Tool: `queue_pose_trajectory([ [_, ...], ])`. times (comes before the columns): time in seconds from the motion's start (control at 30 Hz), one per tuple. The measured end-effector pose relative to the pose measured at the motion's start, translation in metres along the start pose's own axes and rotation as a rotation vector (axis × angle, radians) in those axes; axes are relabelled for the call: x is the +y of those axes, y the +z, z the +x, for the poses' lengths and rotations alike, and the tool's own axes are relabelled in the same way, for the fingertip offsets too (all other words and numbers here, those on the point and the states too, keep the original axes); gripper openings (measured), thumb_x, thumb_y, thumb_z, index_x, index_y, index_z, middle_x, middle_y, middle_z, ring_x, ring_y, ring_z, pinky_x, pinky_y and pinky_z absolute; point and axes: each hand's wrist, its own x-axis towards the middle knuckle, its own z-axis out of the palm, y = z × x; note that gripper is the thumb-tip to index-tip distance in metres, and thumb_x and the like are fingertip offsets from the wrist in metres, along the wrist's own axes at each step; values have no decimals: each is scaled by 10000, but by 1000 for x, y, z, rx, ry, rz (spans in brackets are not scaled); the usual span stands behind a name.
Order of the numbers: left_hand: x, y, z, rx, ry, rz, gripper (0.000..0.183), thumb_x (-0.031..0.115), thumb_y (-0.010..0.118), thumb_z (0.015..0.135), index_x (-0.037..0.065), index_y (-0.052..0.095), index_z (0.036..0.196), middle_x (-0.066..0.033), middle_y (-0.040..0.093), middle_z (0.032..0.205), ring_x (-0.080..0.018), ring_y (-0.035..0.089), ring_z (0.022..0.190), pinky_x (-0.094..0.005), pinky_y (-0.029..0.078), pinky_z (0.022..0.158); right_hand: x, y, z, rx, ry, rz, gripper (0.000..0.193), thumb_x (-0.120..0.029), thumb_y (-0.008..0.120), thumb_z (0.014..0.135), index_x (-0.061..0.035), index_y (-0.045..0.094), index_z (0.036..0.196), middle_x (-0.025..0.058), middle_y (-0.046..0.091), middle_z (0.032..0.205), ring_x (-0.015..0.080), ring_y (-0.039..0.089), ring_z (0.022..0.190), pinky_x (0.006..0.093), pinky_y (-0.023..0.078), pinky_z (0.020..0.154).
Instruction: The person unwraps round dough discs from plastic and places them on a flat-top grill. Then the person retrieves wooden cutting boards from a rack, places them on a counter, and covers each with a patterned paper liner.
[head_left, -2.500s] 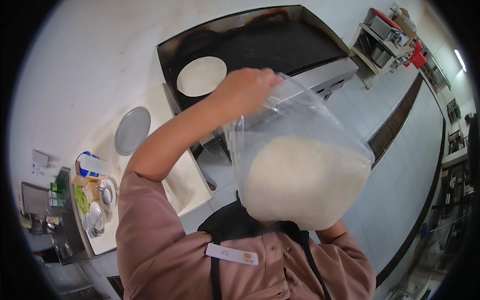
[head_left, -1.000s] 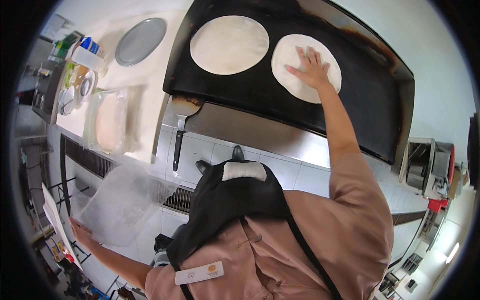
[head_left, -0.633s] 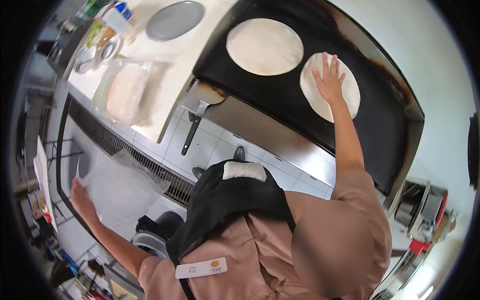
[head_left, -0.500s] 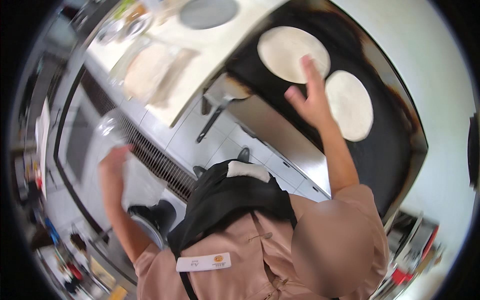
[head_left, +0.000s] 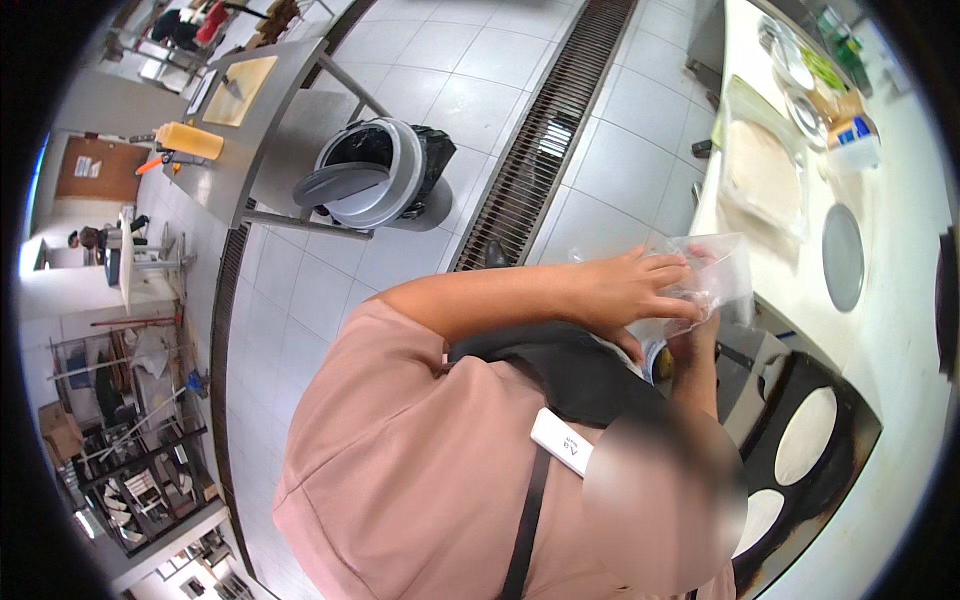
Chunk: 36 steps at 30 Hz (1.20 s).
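Note:
A crumpled clear plastic bag (head_left: 728, 268) is bunched up in front of my body, between both hands. My left hand (head_left: 640, 288) reaches across from the left and presses its bent fingers into the film. Behind the bag, my right hand (head_left: 704, 318) grips it from the other side; its fingers show only partly through the plastic. Two pale round flatbreads lie on the black griddle (head_left: 768, 440) at the lower right: the upper flatbread (head_left: 806, 436) is whole in view, while the lower flatbread (head_left: 760, 520) is partly hidden.
The white counter (head_left: 790, 275) at right bears a packaged stack of flat dough rounds (head_left: 762, 170), a grey round plate (head_left: 843, 258) and small bowls. A lined grey bin (head_left: 402, 170) stands ahead left, beside a steel table (head_left: 268, 130) with a yellow bottle (head_left: 190, 140). A floor drain grate (head_left: 545, 130) runs between.
The view has swung left. My right hand has left the flatbreads on the griddle and come to the plastic bag, which my left hand alone held out at the left before.

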Motion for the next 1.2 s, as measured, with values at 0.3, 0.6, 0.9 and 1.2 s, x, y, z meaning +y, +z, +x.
queue_pose_trajectory([
  [0.3,-297,-181,-254,217,-929,683,307,102,468,865,67,562,1155,-182,548,1189,-341,508,1116,-421,394,958,68,69,95,54,268,-701,516,-206,572,904,-80,388,1369,140,471,1320,263,494,1182,386,427,948],
  [0.6,-384,-272,-442,-825,-2119,140,826,667,572,776,88,455,1354,-179,383,1426,-322,380,1300,-533,292,1040,261,-120,-78,-433,1344,-1489,488,-422,477,874,-20,638,1098,221,588,1170,379,582,1059,444,469,904],
  [0.9,-440,-228,-377,-723,-2006,905,551,327,559,868,177,441,1384,-166,111,1545,-404,180,1389,-670,149,1043,291,-122,26,100,1042,-1040,279,-264,501,849,-67,696,879,165,652,752,290,641,739,428,502,616],
  [1.2,-454,-248,-345,-356,-2582,261,690,374,639,806,125,394,1401,-127,209,1522,-312,318,1351,-466,192,1121,187,-177,378,121,971,-1012,399,-391,602,809,-57,662,1018,163,667,992,293,624,950,380,473,861],
])
